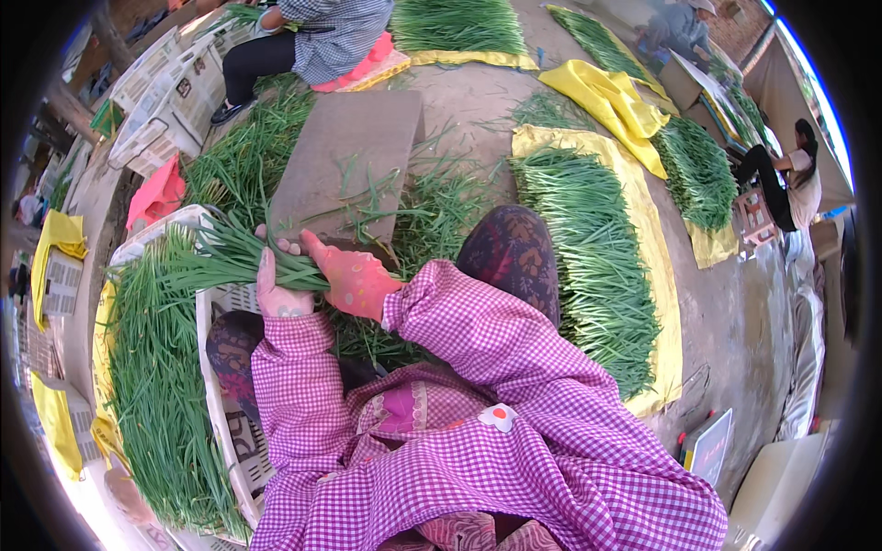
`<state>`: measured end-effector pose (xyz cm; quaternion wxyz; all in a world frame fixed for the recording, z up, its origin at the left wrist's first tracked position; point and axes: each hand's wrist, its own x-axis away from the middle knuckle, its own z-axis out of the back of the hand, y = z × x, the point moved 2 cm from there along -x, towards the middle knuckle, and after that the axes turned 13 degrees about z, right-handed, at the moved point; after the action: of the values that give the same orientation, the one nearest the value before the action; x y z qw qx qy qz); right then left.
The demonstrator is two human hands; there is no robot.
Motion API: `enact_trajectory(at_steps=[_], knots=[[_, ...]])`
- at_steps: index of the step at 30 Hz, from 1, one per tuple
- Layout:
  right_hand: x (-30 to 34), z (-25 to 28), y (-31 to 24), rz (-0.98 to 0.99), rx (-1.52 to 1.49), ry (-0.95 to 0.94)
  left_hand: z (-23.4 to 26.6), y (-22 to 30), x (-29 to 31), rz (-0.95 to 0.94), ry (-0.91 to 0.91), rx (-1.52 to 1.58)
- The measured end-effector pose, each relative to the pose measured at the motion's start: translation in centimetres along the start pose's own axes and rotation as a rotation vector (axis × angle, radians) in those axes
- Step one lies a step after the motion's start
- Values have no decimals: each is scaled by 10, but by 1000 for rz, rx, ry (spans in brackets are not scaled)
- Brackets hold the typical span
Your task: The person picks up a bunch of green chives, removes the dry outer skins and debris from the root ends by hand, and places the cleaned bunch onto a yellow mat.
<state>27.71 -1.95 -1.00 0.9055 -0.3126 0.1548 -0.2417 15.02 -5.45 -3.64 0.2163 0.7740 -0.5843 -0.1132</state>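
Observation:
A bunch of long green leaves, like garlic chives [241, 259], lies across both my hands, over the crate's far end. My left hand [283, 296] is closed around it, thumb on top and fingertips showing beyond. My right hand [354, 280], in an orange-pink patterned glove, closes at the bunch's right end with one finger stretched along the far side; its other fingers are partly hidden. On my left, the white plastic crate [220, 413] is heaped with similar greens [170, 395].
A low grey bench [344, 165] stands ahead, with loose greens [446, 207] scattered around it. At my right, neat rows of greens [588, 266] lie on yellow cloth [657, 303]. A seated person [322, 41] is ahead; another [795, 179] sits far right. White crates [175, 96] stand far left.

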Motion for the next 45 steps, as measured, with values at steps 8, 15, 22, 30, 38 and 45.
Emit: enact_trajectory(at_steps=[8,15,22,30,38,45], knots=[[10,53,23,-142,-551,589,-10,-4,3,2,-70,-275],[54,169,62,64,-1309,1152,44,-8,-3,199,67,-161],[151,246,190,109,-1398,1543,49,-18,-6,280,113,-242],[270,184,358,-387,-1275,1906,51,-32,-13,404,-3,-162],[297,148,416,-873,-1010,1880,65,-44,-23,453,37,-198],[310,130,445,-1082,-473,1633,59,-53,-28,472,56,-215]])
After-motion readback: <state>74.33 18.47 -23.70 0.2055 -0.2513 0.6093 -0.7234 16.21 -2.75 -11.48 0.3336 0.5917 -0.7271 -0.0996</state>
